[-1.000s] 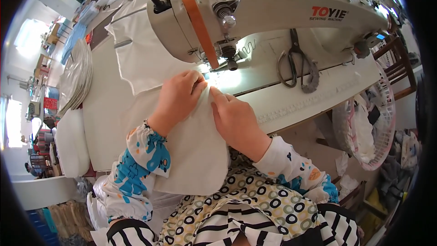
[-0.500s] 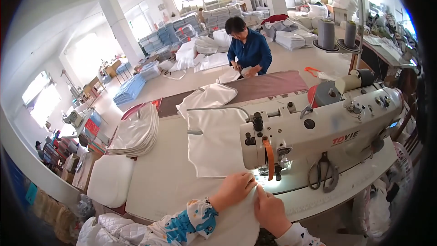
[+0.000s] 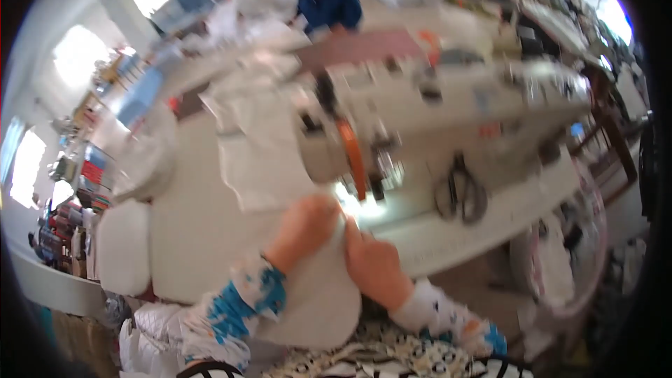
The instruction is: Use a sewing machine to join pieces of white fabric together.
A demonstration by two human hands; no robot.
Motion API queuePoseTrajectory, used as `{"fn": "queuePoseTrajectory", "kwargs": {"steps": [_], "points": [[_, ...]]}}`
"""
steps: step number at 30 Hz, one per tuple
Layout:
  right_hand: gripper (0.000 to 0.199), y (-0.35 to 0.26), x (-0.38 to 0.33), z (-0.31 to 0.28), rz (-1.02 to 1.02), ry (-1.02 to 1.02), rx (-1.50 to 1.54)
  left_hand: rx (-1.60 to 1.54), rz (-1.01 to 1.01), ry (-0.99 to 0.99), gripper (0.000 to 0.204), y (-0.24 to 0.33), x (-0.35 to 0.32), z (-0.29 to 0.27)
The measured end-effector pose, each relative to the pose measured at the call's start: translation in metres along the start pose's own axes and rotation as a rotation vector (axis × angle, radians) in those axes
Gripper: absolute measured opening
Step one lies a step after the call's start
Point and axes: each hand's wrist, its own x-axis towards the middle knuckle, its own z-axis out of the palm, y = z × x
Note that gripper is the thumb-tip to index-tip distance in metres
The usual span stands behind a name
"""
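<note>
A white fabric piece (image 3: 318, 308) with a rounded lower end lies on the sewing table, its top edge at the lit needle area of a sewing machine (image 3: 448, 115). My left hand (image 3: 304, 227) is closed on the upper edge of this fabric, its fingertips blurred. Close beside it, my right hand (image 3: 378, 266) pinches the same edge from the right. An orange lever (image 3: 353, 161) hangs on the machine head just above my fingers. Further back, another white panel (image 3: 262, 161) lies flat, left of the machine head.
Dark-handled scissors (image 3: 458, 196) rest against the machine, right of the needle. A white fabric stack (image 3: 143, 157) and a pale cushion-like pad (image 3: 124, 246) are at the left. A co-worker in blue (image 3: 329, 3) stands beyond the table. A pink-rimmed basket (image 3: 598, 238) stands right.
The whole view has shifted: machine, table and hands now sit higher and further left, with blur. Both hands keep their place at the fabric edge by the needle.
</note>
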Motion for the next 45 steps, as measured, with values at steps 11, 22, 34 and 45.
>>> {"fn": "queuePoseTrajectory", "kwargs": {"steps": [11,22,34,45], "points": [[0.051,0.002,-0.004,-0.006,0.03,-0.05,-0.042,-0.142,-0.056,0.057,0.02,0.021,0.006,-0.008],[0.051,-0.005,0.0,-0.018,0.033,-0.114,-0.052,-0.114,-0.072,0.032,0.019,0.028,0.005,-0.016],[0.05,-0.005,0.004,-0.016,-0.027,-0.124,-0.224,-0.065,-0.12,0.024,0.012,0.025,0.002,-0.005],[0.046,0.009,0.018,-0.016,-0.067,-0.063,-0.191,-0.202,-0.068,0.313,0.008,0.023,0.007,0.01]]}}
